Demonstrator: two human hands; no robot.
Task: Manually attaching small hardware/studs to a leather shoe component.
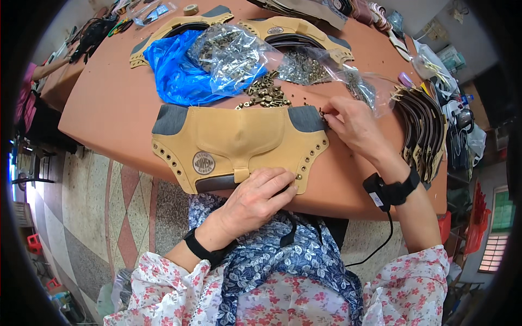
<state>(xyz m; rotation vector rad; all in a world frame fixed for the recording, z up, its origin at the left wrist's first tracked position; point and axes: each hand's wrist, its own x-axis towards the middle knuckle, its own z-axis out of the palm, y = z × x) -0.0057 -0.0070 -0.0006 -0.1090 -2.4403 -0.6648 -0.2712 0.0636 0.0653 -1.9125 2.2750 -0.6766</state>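
A tan leather panel (255,149) with grey corner patches, a round printed mark and rows of eyelets down both sides lies at the table's front edge. My left hand (255,200) grips its lower edge with curled fingers, beside the lowest eyelets of the right-hand row. Past the panel's right grey corner, my right hand (353,124) is closed in a pinch at a few tiny dark pieces (322,115). Whether one is held between the fingertips cannot be made out. Just beyond the panel, a loose pile of brass-coloured metal fittings (269,92) is spread on the table.
Behind the pile are a blue plastic bag (176,70) and clear bags of metal fittings (228,51). More tan panels (296,30) lie farther back. Dark curved straps (421,127) are stacked at the right on the brown table (103,103). Another person's arm (51,68) shows at far left.
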